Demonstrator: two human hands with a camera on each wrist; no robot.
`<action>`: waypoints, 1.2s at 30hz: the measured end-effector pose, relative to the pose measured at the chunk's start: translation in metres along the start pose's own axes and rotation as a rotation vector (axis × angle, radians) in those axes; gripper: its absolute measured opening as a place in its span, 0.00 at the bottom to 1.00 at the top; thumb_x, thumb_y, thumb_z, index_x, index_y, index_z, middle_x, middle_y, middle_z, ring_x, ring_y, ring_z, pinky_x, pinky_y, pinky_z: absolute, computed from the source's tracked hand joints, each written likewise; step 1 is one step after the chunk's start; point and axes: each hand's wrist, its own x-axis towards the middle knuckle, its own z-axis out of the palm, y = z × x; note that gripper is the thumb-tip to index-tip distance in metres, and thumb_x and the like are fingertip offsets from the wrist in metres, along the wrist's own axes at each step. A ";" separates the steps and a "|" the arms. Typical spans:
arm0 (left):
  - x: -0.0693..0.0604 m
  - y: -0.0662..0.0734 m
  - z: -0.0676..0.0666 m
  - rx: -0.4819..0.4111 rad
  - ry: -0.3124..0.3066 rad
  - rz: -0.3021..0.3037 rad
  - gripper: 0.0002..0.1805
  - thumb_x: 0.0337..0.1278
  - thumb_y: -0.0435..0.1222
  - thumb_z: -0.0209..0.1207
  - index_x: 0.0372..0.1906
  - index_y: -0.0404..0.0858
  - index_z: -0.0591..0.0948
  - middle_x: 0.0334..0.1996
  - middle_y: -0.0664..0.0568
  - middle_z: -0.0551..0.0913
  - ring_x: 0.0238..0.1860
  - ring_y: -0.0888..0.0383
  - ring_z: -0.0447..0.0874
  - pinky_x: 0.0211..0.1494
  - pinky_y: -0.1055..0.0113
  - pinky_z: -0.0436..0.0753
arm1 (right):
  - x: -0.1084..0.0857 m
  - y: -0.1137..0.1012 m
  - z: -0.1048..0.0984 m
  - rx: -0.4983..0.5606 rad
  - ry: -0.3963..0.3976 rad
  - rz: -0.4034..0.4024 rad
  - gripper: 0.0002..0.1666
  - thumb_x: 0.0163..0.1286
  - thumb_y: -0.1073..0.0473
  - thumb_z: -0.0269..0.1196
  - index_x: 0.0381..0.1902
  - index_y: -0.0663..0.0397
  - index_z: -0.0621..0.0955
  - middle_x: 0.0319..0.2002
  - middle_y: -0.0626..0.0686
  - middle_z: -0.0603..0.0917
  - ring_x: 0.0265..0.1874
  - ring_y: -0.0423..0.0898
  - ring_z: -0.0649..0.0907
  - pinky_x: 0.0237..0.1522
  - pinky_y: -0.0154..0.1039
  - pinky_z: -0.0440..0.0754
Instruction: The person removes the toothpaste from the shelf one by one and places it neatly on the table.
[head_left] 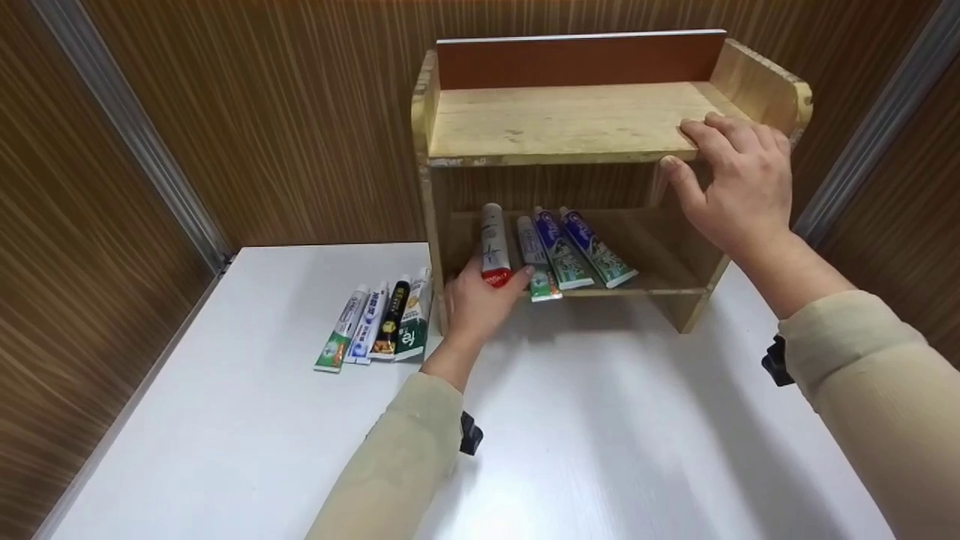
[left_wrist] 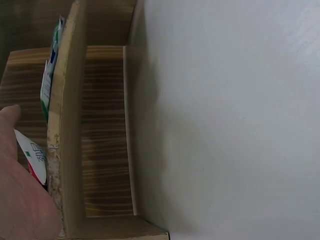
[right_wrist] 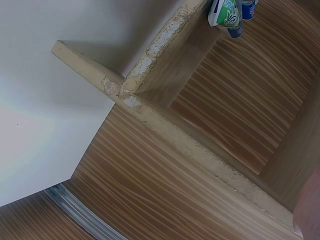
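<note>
Left hand: at lower board front (head_left: 480, 304), around lower end of red-ended tube (head_left: 493, 238); thumb straight, pointing right, fingers mostly hidden; cannot tell if it grips or has let go.
Red-ended tube: white body, red bottom end toward the person, cap end toward the back; inside the wooden rack (head_left: 439, 247), leftmost in the lower compartment, between thumb and fingers.
Right hand: on front edge of the upper board (head_left: 562, 124), right side (head_left: 742, 184); fingers on top, thumb at the front edge; relaxed, no tube in it.
Small white-green tube: right of red-ended tube, near left thumb tip (head_left: 534, 251); bottom end juts past the lower board's front edge.
Blue-green tubes: two, side by side, right of small tube, caps to back; left one (head_left: 559, 247), right one (head_left: 596, 247).
Desk tubes: four in a row left of rack: white-green-orange (head_left: 343, 328), white-blue (head_left: 367, 322), black-gold (head_left: 391, 319), white-dark green (head_left: 412, 319).
Desk: white top, carries rack and row (head_left: 562, 420).
Sleeves: beige, both arms (head_left: 397, 457).
Walls: wood-grain panels (head_left: 300, 112), metal strips at corners (head_left: 135, 127).
Wrist views: left shows tube's end near thumb; right mostly rack side, hand only at the edge.
</note>
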 end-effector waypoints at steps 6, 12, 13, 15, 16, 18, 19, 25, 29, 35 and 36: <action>0.000 0.002 -0.001 0.020 0.021 0.007 0.41 0.62 0.60 0.69 0.74 0.45 0.75 0.64 0.51 0.85 0.60 0.52 0.80 0.65 0.56 0.79 | 0.001 0.001 0.000 0.003 0.025 -0.018 0.31 0.77 0.38 0.60 0.66 0.51 0.84 0.64 0.63 0.82 0.64 0.67 0.77 0.69 0.64 0.66; 0.001 0.002 0.001 0.025 0.044 0.017 0.38 0.63 0.55 0.70 0.73 0.42 0.77 0.62 0.49 0.86 0.58 0.51 0.83 0.63 0.55 0.80 | 0.001 0.003 0.002 0.014 0.047 -0.026 0.31 0.76 0.38 0.62 0.65 0.52 0.84 0.63 0.63 0.83 0.63 0.67 0.77 0.67 0.65 0.66; 0.001 0.002 0.002 0.024 0.044 0.014 0.36 0.64 0.54 0.69 0.71 0.41 0.78 0.61 0.49 0.87 0.58 0.51 0.84 0.62 0.56 0.82 | 0.001 0.003 0.002 0.018 0.052 -0.028 0.31 0.76 0.38 0.62 0.65 0.52 0.84 0.62 0.63 0.83 0.63 0.67 0.78 0.67 0.65 0.66; 0.001 0.002 0.002 0.021 0.045 0.006 0.33 0.65 0.53 0.68 0.69 0.40 0.79 0.59 0.49 0.87 0.56 0.51 0.84 0.60 0.57 0.83 | 0.000 0.003 0.003 0.023 0.060 -0.030 0.31 0.76 0.38 0.62 0.64 0.52 0.85 0.62 0.63 0.84 0.63 0.68 0.78 0.67 0.65 0.66; 0.001 0.002 0.002 0.018 0.047 0.006 0.32 0.65 0.52 0.68 0.68 0.40 0.80 0.58 0.48 0.88 0.55 0.51 0.85 0.59 0.57 0.84 | 0.000 0.004 0.003 0.026 0.063 -0.031 0.30 0.75 0.38 0.63 0.64 0.52 0.85 0.62 0.63 0.84 0.63 0.68 0.78 0.67 0.65 0.66; 0.001 0.002 0.003 0.012 0.053 0.007 0.30 0.66 0.50 0.68 0.66 0.39 0.80 0.58 0.48 0.88 0.54 0.51 0.85 0.59 0.57 0.85 | 0.000 0.004 0.003 0.024 0.060 -0.032 0.31 0.76 0.38 0.62 0.64 0.52 0.85 0.62 0.63 0.84 0.63 0.68 0.78 0.67 0.65 0.66; 0.002 0.002 0.003 0.012 0.060 0.013 0.29 0.65 0.49 0.68 0.65 0.39 0.81 0.57 0.48 0.88 0.54 0.51 0.85 0.58 0.57 0.84 | 0.000 0.004 0.003 0.022 0.056 -0.032 0.31 0.76 0.38 0.62 0.64 0.52 0.85 0.62 0.63 0.84 0.63 0.68 0.78 0.67 0.65 0.66; 0.003 0.002 0.005 0.023 0.098 0.046 0.25 0.64 0.46 0.68 0.62 0.37 0.82 0.54 0.46 0.90 0.50 0.50 0.86 0.55 0.56 0.84 | 0.000 0.002 0.000 0.006 0.018 -0.013 0.32 0.77 0.37 0.60 0.66 0.51 0.84 0.64 0.63 0.82 0.64 0.68 0.77 0.68 0.65 0.65; 0.003 0.002 0.004 0.024 0.107 0.044 0.24 0.64 0.46 0.68 0.60 0.37 0.83 0.52 0.47 0.90 0.48 0.51 0.87 0.52 0.57 0.85 | 0.001 0.001 0.000 0.003 0.011 -0.011 0.32 0.77 0.37 0.60 0.67 0.52 0.83 0.64 0.64 0.82 0.64 0.68 0.77 0.68 0.65 0.65; 0.003 0.001 0.004 0.024 0.114 0.029 0.23 0.64 0.46 0.68 0.59 0.38 0.83 0.51 0.47 0.90 0.47 0.52 0.87 0.51 0.57 0.86 | 0.000 0.001 0.001 0.007 0.024 -0.019 0.31 0.77 0.38 0.60 0.66 0.52 0.84 0.64 0.64 0.82 0.64 0.68 0.77 0.68 0.65 0.66; 0.003 0.001 0.005 0.024 0.115 0.026 0.23 0.64 0.46 0.68 0.59 0.38 0.83 0.52 0.47 0.90 0.47 0.52 0.87 0.52 0.57 0.85 | 0.000 0.001 0.002 0.008 0.026 -0.020 0.31 0.77 0.38 0.60 0.66 0.52 0.84 0.64 0.64 0.82 0.64 0.68 0.77 0.67 0.65 0.66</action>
